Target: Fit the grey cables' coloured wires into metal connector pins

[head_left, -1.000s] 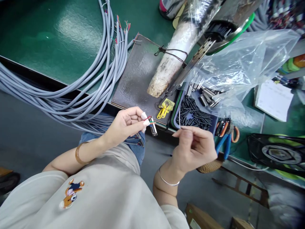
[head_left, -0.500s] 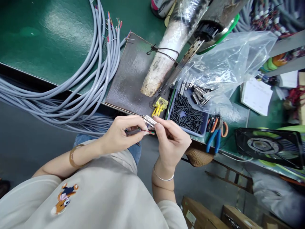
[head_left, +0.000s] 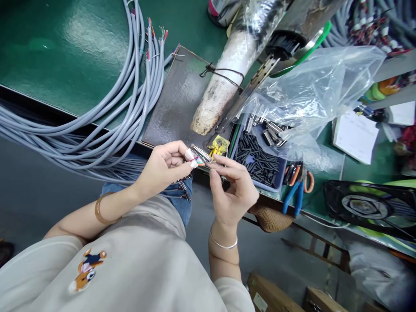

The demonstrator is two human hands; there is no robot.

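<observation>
Blue bin (head_left: 281,177) of black sleeves (head_left: 255,157), clear bag (head_left: 312,95), connector (head_left: 202,152) in left hand (head_left: 162,168)

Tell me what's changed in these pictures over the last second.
The right hand has moved left to the connector, contact unclear; the thin white piece it held is no longer visible. The connector has turned flatter beside the left hand, which still pinches coloured wires. The grey cables and blue-handled pliers stayed put.

A green table (head_left: 94,56) carries gray cables (head_left: 157,78) — draped over its front edge — plus a dark board (head_left: 175,99), a blue tray (head_left: 282,173) and a notepad (head_left: 355,136).
</observation>
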